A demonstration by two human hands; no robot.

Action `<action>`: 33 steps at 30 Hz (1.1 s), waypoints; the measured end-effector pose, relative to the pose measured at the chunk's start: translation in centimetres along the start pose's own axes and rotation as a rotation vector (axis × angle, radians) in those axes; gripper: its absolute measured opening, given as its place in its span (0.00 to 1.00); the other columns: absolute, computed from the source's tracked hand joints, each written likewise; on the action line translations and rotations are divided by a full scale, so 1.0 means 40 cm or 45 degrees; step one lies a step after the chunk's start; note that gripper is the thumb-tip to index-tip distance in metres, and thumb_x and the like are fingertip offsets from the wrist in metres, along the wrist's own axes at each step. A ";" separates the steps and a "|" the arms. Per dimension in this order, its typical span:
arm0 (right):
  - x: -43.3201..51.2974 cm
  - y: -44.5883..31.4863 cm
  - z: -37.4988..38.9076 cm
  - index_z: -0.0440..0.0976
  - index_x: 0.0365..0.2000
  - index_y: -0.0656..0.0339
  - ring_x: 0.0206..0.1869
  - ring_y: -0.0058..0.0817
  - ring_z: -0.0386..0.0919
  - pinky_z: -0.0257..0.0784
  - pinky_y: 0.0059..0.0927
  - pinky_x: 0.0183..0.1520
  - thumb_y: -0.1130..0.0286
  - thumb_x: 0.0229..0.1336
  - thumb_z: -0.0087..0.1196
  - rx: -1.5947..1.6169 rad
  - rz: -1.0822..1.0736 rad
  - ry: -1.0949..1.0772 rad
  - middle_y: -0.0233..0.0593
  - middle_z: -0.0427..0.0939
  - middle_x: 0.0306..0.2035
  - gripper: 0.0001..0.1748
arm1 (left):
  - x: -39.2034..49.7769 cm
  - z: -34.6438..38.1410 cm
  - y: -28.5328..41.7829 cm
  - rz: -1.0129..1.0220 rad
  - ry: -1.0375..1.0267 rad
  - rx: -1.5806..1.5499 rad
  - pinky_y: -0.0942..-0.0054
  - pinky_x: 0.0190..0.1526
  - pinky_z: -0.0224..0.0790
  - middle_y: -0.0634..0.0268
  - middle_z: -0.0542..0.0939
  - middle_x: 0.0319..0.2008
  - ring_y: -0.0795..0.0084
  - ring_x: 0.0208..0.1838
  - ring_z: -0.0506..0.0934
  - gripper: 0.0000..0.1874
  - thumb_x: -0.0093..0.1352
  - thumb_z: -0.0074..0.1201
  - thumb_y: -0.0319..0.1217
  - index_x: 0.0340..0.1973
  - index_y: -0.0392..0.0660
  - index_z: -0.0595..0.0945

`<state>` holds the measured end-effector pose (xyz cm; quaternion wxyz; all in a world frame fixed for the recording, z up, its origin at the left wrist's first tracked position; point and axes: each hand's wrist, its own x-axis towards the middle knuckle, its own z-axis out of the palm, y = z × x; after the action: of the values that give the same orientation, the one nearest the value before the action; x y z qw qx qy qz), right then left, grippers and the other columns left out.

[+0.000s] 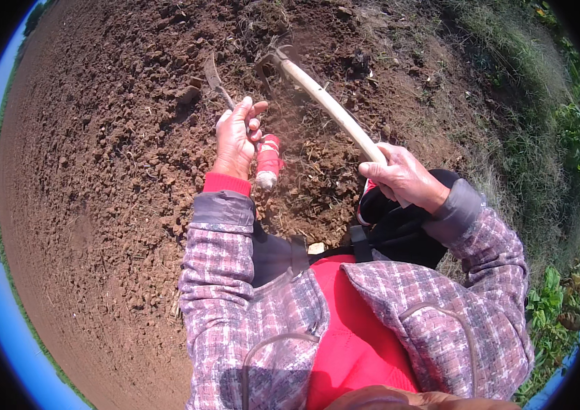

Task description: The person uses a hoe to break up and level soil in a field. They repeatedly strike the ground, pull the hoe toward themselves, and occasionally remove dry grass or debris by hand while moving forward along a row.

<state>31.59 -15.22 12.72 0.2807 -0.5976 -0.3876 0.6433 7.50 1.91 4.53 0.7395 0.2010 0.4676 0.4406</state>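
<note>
My left hand [236, 141] is closed around a sickle. Its narrow curved blade [212, 74] sticks out past my thumb, towards the top of the view. The sickle's thick handle [269, 163], wrapped in red and whitish material, shows beside my palm. In my right hand [405, 174] is the lower end of a pale wooden handle [333, 107]. That handle slants up and left to a metal hand-hoe head [274, 57] with prongs, which is at the soil. Blur around the head hides its exact shape and how deep it sits.
Loose, cloddy brown soil [110, 133] spreads to the left. Dry and green grass [515, 118] covers the right side, with leafy plants [546, 294] beyond. My dark-clothed leg [407, 230] and a red-edged shoe [366, 202] are below my right hand.
</note>
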 end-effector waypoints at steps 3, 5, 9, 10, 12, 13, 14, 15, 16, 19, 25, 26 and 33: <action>0.010 -0.001 0.028 0.67 0.34 0.64 0.15 0.13 0.63 0.59 0.18 0.15 0.57 0.57 0.56 -0.060 -0.004 -0.038 0.25 0.65 0.18 0.19 | -0.037 0.055 -0.092 -0.127 -0.040 0.067 0.84 0.11 0.50 0.67 0.75 0.23 0.84 0.15 0.64 0.09 0.65 0.57 0.32 0.33 0.44 0.72; 0.017 0.000 0.040 0.67 0.33 0.64 0.15 0.14 0.65 0.59 0.18 0.15 0.59 0.57 0.55 -0.011 0.052 -0.158 0.27 0.66 0.18 0.17 | -0.058 0.073 -0.129 -0.165 -0.070 0.096 0.84 0.12 0.50 0.71 0.72 0.21 0.85 0.14 0.62 0.11 0.65 0.57 0.35 0.33 0.45 0.72; 0.049 0.000 0.011 0.70 0.35 0.66 0.14 0.14 0.65 0.60 0.19 0.14 0.60 0.57 0.55 -0.134 0.092 -0.143 0.28 0.68 0.19 0.17 | -0.085 0.051 -0.072 -0.188 -0.045 0.066 0.85 0.12 0.51 0.63 0.76 0.28 0.86 0.14 0.61 0.11 0.68 0.53 0.36 0.34 0.45 0.69; 0.063 -0.001 -0.001 0.71 0.37 0.67 0.15 0.14 0.65 0.59 0.19 0.14 0.61 0.56 0.55 -0.188 0.079 -0.124 0.27 0.67 0.18 0.17 | -0.097 0.036 -0.038 -0.117 -0.090 0.025 0.84 0.12 0.51 0.54 0.78 0.35 0.86 0.14 0.61 0.11 0.70 0.49 0.37 0.34 0.44 0.68; 0.116 -0.007 -0.026 0.70 0.39 0.68 0.15 0.15 0.65 0.58 0.20 0.13 0.61 0.57 0.55 -0.250 -0.061 -0.039 0.27 0.66 0.18 0.18 | -0.132 -0.002 0.034 0.108 -0.095 -0.052 0.84 0.12 0.54 0.48 0.79 0.39 0.85 0.14 0.62 0.11 0.73 0.42 0.37 0.34 0.43 0.69; 0.153 -0.013 -0.041 0.69 0.39 0.68 0.15 0.15 0.65 0.57 0.20 0.12 0.61 0.57 0.55 -0.249 -0.096 -0.023 0.27 0.65 0.18 0.19 | -0.163 -0.025 0.060 0.300 -0.135 -0.074 0.84 0.12 0.55 0.48 0.78 0.39 0.85 0.14 0.62 0.11 0.73 0.40 0.37 0.32 0.43 0.69; 0.195 -0.021 -0.054 0.69 0.40 0.68 0.15 0.15 0.65 0.58 0.21 0.12 0.61 0.57 0.55 -0.287 -0.099 0.043 0.27 0.65 0.18 0.19 | -0.194 -0.047 0.080 0.407 -0.139 -0.118 0.85 0.13 0.55 0.48 0.79 0.39 0.85 0.13 0.62 0.12 0.74 0.39 0.38 0.31 0.43 0.70; 0.242 -0.028 -0.066 0.69 0.40 0.68 0.15 0.16 0.65 0.58 0.21 0.12 0.61 0.57 0.55 -0.301 -0.137 0.084 0.27 0.65 0.17 0.19 | -0.222 -0.061 0.084 0.517 -0.044 -0.130 0.84 0.13 0.55 0.50 0.79 0.37 0.85 0.13 0.62 0.14 0.74 0.39 0.39 0.32 0.43 0.70; 0.303 -0.036 -0.071 0.68 0.38 0.68 0.15 0.16 0.65 0.58 0.21 0.12 0.60 0.57 0.54 -0.358 -0.180 0.144 0.28 0.66 0.17 0.19 | -0.235 -0.064 0.074 0.541 0.051 -0.114 0.83 0.13 0.54 0.52 0.80 0.35 0.85 0.12 0.61 0.14 0.74 0.39 0.39 0.32 0.43 0.70; 0.489 -0.041 -0.071 0.68 0.37 0.68 0.14 0.17 0.64 0.59 0.23 0.12 0.60 0.57 0.54 -0.319 -0.183 0.222 0.29 0.66 0.17 0.19 | -0.239 -0.068 0.073 0.518 0.170 -0.204 0.82 0.13 0.52 0.57 0.80 0.29 0.84 0.12 0.59 0.15 0.74 0.39 0.41 0.33 0.43 0.71; 0.815 0.061 0.033 0.69 0.31 0.65 0.13 0.17 0.62 0.56 0.23 0.13 0.58 0.56 0.55 0.097 -0.226 0.239 0.27 0.66 0.17 0.18 | -0.228 -0.064 0.098 0.627 0.245 -0.173 0.83 0.13 0.51 0.61 0.76 0.24 0.85 0.12 0.58 0.15 0.73 0.40 0.42 0.35 0.42 0.70; 0.829 0.088 0.045 0.68 0.28 0.63 0.12 0.18 0.61 0.55 0.24 0.12 0.57 0.57 0.54 0.060 -0.210 0.308 0.27 0.65 0.16 0.17 | -0.240 -0.059 0.094 0.630 0.243 -0.166 0.83 0.14 0.51 0.61 0.75 0.23 0.85 0.13 0.58 0.15 0.73 0.40 0.42 0.35 0.42 0.70; 0.713 0.204 -0.037 0.65 0.33 0.59 0.10 0.19 0.60 0.55 0.24 0.11 0.55 0.63 0.43 -0.215 0.211 0.132 0.27 0.62 0.14 0.16 | -0.251 -0.075 0.095 0.591 0.221 -0.232 0.83 0.14 0.52 0.61 0.75 0.23 0.85 0.13 0.58 0.16 0.73 0.41 0.42 0.35 0.41 0.71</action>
<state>30.22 4.11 -9.80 0.1951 -0.6816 -0.3745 0.5976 1.36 -4.84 10.95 0.5907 0.1971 0.4289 0.6544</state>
